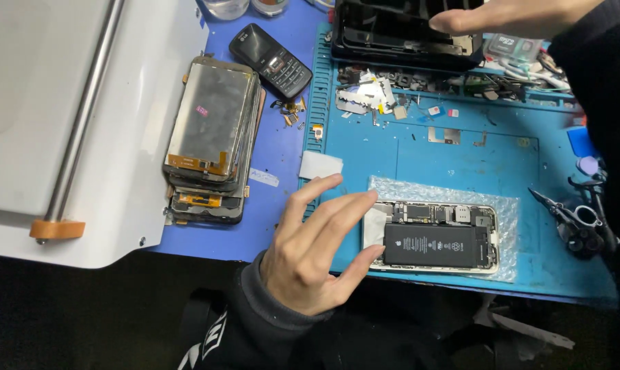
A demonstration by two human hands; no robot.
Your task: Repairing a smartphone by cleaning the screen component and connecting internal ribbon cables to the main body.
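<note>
Steadying opened phone (436,236) on bubble wrap (508,205), left hand (310,253), grip wide; right hand (508,15) grip unclear.

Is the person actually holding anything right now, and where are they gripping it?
The left hand steadies the opened phone at its left end, fingers touching the edge. The right hand reaches over the black tray; no grip visible.

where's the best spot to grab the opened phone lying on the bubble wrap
Probably by its two long edges near the left end, coming from the left where the left hand already sits. The opened phone lies flat on bubble wrap with battery and boards exposed, so fingers should pinch the pale frame rim, not press on top.
</note>
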